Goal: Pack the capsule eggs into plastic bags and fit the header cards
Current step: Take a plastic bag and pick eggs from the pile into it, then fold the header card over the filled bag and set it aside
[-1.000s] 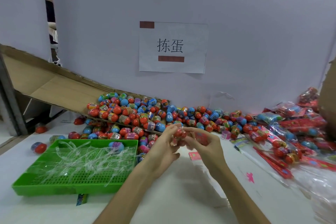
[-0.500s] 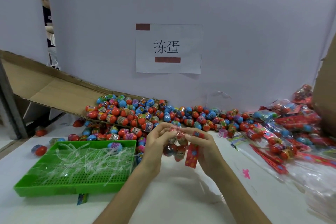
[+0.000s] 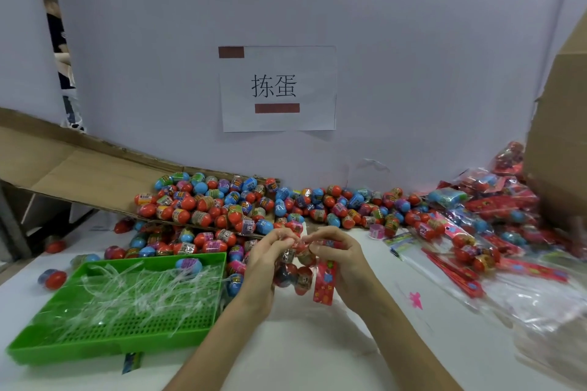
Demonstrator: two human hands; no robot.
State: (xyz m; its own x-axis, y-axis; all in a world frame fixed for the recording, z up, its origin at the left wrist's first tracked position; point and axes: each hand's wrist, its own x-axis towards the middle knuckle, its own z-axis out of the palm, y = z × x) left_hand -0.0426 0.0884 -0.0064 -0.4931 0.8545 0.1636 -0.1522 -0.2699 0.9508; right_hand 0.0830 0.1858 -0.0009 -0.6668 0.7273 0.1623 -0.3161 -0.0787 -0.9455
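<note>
My left hand [image 3: 265, 259] and my right hand [image 3: 341, 255] meet above the white table, both pinching the top of a clear plastic bag [image 3: 293, 273] that hangs between them with several capsule eggs inside. A red header card [image 3: 324, 283] with coloured shapes dangles from my right hand beside the bag. Behind the hands lies a big heap of loose capsule eggs [image 3: 241, 203], red, blue and other colours.
A green perforated tray [image 3: 114, 336] holding clear plastic strips and one blue egg sits at the left. A cardboard ramp [image 3: 70, 168] slopes down at the back left. Packed bags and red header cards [image 3: 476, 222] pile up at the right, beside a cardboard box [image 3: 559, 143].
The bag with eggs now hangs lower between my hands, and the red header card has swung down under my right hand. The view has shifted slightly.
</note>
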